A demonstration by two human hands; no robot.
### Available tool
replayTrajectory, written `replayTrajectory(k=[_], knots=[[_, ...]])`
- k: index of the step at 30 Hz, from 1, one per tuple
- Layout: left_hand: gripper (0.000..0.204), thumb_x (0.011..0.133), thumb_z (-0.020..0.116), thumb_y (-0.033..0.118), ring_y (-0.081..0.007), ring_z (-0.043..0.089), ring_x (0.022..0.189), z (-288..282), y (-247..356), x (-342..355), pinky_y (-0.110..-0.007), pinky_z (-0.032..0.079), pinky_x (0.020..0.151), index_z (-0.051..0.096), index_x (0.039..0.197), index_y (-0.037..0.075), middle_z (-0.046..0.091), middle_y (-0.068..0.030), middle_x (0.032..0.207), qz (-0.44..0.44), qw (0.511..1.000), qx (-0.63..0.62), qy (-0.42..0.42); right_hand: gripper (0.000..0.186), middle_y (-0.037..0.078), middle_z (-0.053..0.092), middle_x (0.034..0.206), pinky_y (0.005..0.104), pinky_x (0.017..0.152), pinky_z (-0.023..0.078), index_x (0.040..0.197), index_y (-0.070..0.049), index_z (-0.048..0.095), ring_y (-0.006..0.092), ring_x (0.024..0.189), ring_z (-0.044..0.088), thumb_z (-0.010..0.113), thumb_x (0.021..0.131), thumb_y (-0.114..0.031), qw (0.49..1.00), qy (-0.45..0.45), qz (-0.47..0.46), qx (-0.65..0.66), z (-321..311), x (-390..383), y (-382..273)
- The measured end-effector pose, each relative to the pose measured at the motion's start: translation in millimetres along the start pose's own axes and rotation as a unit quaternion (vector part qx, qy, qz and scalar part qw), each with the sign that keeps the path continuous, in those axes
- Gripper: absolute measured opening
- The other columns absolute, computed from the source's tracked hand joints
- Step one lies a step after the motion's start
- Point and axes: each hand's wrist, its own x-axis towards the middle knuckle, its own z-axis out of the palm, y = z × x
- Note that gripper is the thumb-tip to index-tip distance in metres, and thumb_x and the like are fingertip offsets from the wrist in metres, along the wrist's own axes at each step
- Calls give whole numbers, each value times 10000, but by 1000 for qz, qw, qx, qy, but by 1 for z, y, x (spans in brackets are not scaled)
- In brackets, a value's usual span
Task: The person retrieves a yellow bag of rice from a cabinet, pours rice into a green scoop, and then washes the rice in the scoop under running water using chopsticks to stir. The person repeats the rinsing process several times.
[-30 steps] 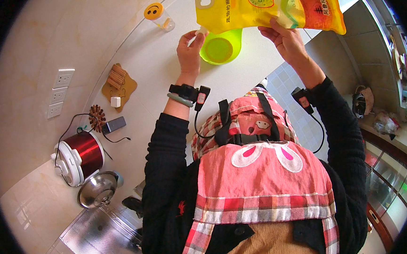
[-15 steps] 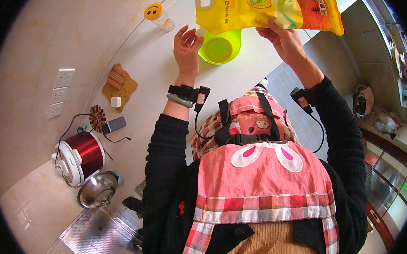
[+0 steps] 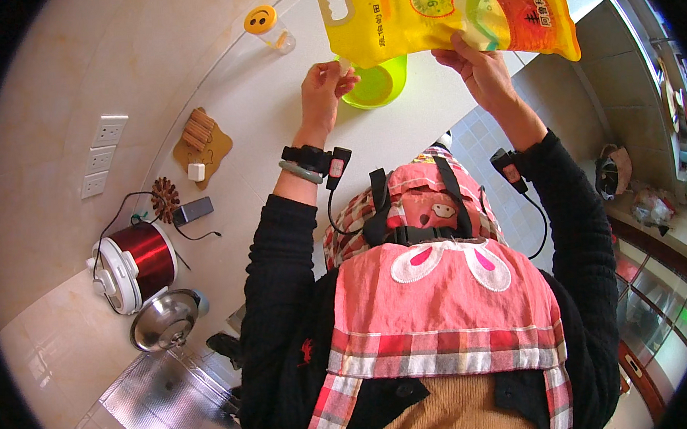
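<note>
A large yellow plastic bag point(image 3: 394, 20) with a cut-out handle lies tilted at the top of the view, its upper part cut off by the frame. My right hand point(image 3: 477, 73) grips its lower edge, thumb on the printed side and fingers beneath. My left hand point(image 3: 321, 96) is closed at the bag's lower left corner, fingers pinched round a small whitish piece there. Under that corner a bright green bowl point(image 3: 398, 83) stands on the white counter, partly hidden by the bag and my left fingers. Its bottom looks yellowish; the contents cannot be made out.
A clear jar with a yellow smiley lid point(image 3: 262, 21) stands left of the bag. Further left are a wooden board point(image 3: 216, 156) with sticks, a dark power adapter point(image 3: 192, 211), a red rice cooker point(image 3: 143, 260) and a metal lid point(image 3: 164, 323). Tiled floor point(image 3: 473, 138) shows beyond the counter's right edge.
My left fingers have closed in at the bag's corner, the hand shifting slightly right and nearer to me. That end of the bag has dipped and moved a little left. My right hand stays put.
</note>
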Motion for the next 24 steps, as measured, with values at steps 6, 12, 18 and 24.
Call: replayTrajectory(k=[6, 12, 18, 24], knots=[[305, 878, 599, 140, -207, 595, 909, -5, 2, -1, -286, 485, 808, 442, 1118, 36, 551, -118, 1017, -58, 996, -55, -24, 311, 128, 581, 1115, 319, 822, 529, 1163, -30, 495, 212, 923, 634, 562, 901, -184, 1000, -10, -21, -12, 2, 0, 0], [315, 862, 619, 131, -222, 596, 933, -11, -5, -3, -274, 485, 800, 432, 1101, 44, 497, -151, 1136, 16, 999, -44, -12, 305, 122, 586, 1106, 318, 822, 527, 1162, -31, 498, 206, 915, 635, 555, 905, -184, 1000, -9, -11, -12, 4, 0, -1], [295, 880, 604, 216, -209, 606, 902, -7, -2, -5, -278, 498, 791, 472, 1075, 38, 540, -138, 1083, 34, 999, -22, 0, 298, 119, 592, 1095, 316, 816, 525, 1161, -26, 499, 207, 909, 634, 542, 913, -186, 1000, -9, -10, -23, 8, 0, -2], [287, 912, 552, 226, -209, 613, 885, -15, -3, -5, -279, 498, 804, 501, 1107, 22, 606, -108, 1012, -44, 997, -46, -37, 301, 127, 593, 1095, 313, 809, 528, 1156, -23, 503, 209, 908, 636, 543, 912, -194, 999, -23, -21, -21, 7, 0, 1]])
